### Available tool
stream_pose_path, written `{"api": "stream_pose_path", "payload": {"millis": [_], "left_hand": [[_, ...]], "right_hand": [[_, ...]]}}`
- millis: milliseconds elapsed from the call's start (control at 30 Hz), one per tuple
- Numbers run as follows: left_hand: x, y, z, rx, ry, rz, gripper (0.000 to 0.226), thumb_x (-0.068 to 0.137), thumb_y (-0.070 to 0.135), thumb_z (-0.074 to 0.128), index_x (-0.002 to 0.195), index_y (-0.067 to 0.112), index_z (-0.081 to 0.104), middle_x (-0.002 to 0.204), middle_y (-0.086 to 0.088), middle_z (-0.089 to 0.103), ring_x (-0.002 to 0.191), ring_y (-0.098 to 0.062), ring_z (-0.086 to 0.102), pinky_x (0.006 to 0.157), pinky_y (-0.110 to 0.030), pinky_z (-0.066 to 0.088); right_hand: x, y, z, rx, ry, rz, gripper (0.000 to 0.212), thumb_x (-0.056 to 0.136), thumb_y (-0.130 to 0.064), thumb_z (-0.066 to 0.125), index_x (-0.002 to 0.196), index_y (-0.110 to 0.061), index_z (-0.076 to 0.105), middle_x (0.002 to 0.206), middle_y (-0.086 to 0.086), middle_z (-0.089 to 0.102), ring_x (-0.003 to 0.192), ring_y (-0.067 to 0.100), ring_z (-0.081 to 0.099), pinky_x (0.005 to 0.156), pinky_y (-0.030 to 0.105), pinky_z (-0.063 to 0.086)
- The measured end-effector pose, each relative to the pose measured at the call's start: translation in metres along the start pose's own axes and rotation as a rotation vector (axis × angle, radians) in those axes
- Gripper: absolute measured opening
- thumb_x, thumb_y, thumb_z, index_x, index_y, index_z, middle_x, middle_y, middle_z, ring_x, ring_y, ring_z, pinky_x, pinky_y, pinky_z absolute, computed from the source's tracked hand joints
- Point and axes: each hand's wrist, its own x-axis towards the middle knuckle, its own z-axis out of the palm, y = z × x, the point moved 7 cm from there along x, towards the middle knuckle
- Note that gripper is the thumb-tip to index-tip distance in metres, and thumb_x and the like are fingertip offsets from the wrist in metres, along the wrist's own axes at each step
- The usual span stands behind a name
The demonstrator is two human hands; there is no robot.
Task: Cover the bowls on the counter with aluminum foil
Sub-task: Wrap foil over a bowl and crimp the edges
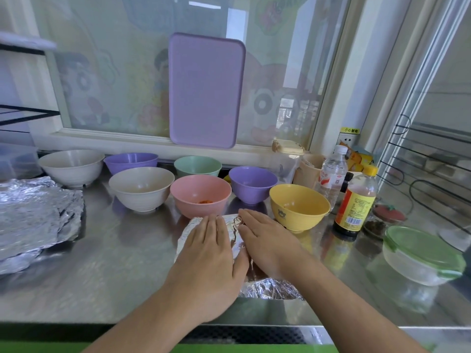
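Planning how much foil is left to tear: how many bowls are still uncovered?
7. Back row: cream, purple, green. Front row: cream, pink, purple, yellow. None seems hidden.

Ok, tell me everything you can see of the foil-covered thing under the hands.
The foil-wrapped bowl sits near the front of the steel counter, just in front of the pink bowl and left of the yellow bowl. Crinkled, shiny aluminum foil covers its top and folds down its sides; the bowl itself is hidden. A loose foil edge spreads on the counter at its near right. The left hand and right hand press flat on top, fingers straight.
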Motion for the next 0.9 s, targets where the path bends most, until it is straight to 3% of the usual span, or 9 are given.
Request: {"api": "stream_pose_path", "payload": {"millis": [100, 167, 367, 467, 567, 667, 767, 833, 900], "left_hand": [[-0.003, 0.003, -0.006, -0.012, -0.063, -0.005, 0.106, 0.083, 0.063, -0.008, 0.164, -0.004, 0.004, 0.173, -0.024, 0.006, 0.162, -0.029, 0.008, 0.130, -0.038, 0.004], [-0.004, 0.002, -0.007, -0.018, -0.091, -0.020, 0.111, 0.076, 0.068, -0.016, 0.164, 0.001, -0.008, 0.174, -0.020, -0.007, 0.162, -0.026, -0.005, 0.129, -0.035, -0.006], [-0.005, 0.002, -0.008, 0.018, -0.086, -0.012, 0.114, 0.076, 0.072, -0.015, 0.164, 0.000, -0.008, 0.174, -0.020, -0.005, 0.162, -0.026, -0.003, 0.127, -0.033, -0.008], [-0.002, 0.000, -0.008, 0.009, -0.082, -0.004, 0.113, 0.078, 0.073, -0.013, 0.165, 0.000, -0.005, 0.174, -0.019, 0.000, 0.162, -0.025, 0.001, 0.127, -0.032, -0.007], [-0.003, -0.004, -0.003, -0.047, -0.146, -0.018, 0.117, 0.082, 0.086, -0.012, 0.165, 0.003, -0.009, 0.175, -0.015, -0.008, 0.162, -0.023, -0.006, 0.131, -0.035, -0.002], [-0.004, -0.006, -0.001, -0.076, -0.212, -0.008, 0.128, 0.073, 0.096, -0.005, 0.164, 0.007, -0.015, 0.174, -0.012, -0.015, 0.161, -0.021, -0.013, 0.131, -0.039, 0.000], [-0.003, -0.005, -0.001, -0.072, -0.242, -0.001, 0.139, 0.067, 0.104, 0.003, 0.163, 0.007, -0.018, 0.174, -0.011, -0.018, 0.161, -0.021, -0.015, 0.131, -0.039, 0.000], [-0.003, -0.003, -0.002, -0.058, -0.241, 0.011, 0.136, 0.072, 0.103, 0.010, 0.163, 0.006, -0.018, 0.174, -0.011, -0.018, 0.161, -0.021, -0.015, 0.131, -0.039, -0.001], [-0.002, -0.002, -0.003, -0.040, -0.234, 0.026, 0.135, 0.074, 0.101, 0.013, 0.163, 0.005, -0.017, 0.174, -0.012, -0.018, 0.161, -0.021, -0.015, 0.131, -0.040, -0.001]], "right_hand": [[0.000, 0.001, -0.002, -0.012, 0.026, -0.009, 0.044, 0.092, -0.020, 0.043, 0.108, 0.010, 0.071, 0.124, 0.033, 0.068, 0.115, 0.051, 0.068, 0.085, 0.057, 0.063], [0.000, 0.003, -0.007, 0.032, 0.069, 0.007, 0.043, 0.091, -0.019, 0.043, 0.104, 0.011, 0.071, 0.116, 0.034, 0.070, 0.106, 0.053, 0.070, 0.079, 0.057, 0.064], [-0.018, 0.005, -0.012, 0.125, 0.160, 0.105, 0.030, 0.097, -0.011, 0.045, 0.096, 0.010, 0.067, 0.103, 0.035, 0.067, 0.096, 0.058, 0.066, 0.080, 0.061, 0.060], [-0.025, 0.003, -0.005, 0.083, 0.130, 0.125, 0.047, 0.112, -0.023, 0.030, 0.114, 0.009, 0.064, 0.122, 0.034, 0.065, 0.116, 0.052, 0.062, 0.103, 0.059, 0.052], [-0.033, 0.007, -0.005, 0.090, 0.061, 0.182, 0.091, 0.111, -0.049, -0.006, 0.139, 0.009, 0.057, 0.151, 0.030, 0.052, 0.144, 0.046, 0.046, 0.124, 0.055, 0.034], [-0.039, 0.004, -0.013, 0.096, 0.095, 0.177, 0.076, 0.116, -0.038, 0.005, 0.135, 0.008, 0.063, 0.145, 0.031, 0.058, 0.135, 0.046, 0.058, 0.117, 0.051, 0.042], [-0.035, 0.010, -0.021, 0.264, 0.042, 0.257, 0.055, 0.115, -0.040, 0.026, 0.163, -0.014, 0.035, 0.171, 0.005, 0.031, 0.159, 0.020, 0.026, 0.130, 0.032, 0.019], [-0.031, 0.014, -0.015, 0.262, -0.057, 0.293, 0.061, 0.114, -0.045, 0.020, 0.167, -0.014, 0.023, 0.175, 0.001, 0.018, 0.162, 0.018, 0.011, 0.130, 0.034, 0.012], [-0.023, 0.009, -0.021, 0.208, -0.061, 0.287, 0.071, 0.108, -0.051, 0.006, 0.166, -0.014, 0.024, 0.175, 0.000, 0.018, 0.162, 0.019, 0.010, 0.129, 0.037, 0.013]]}}
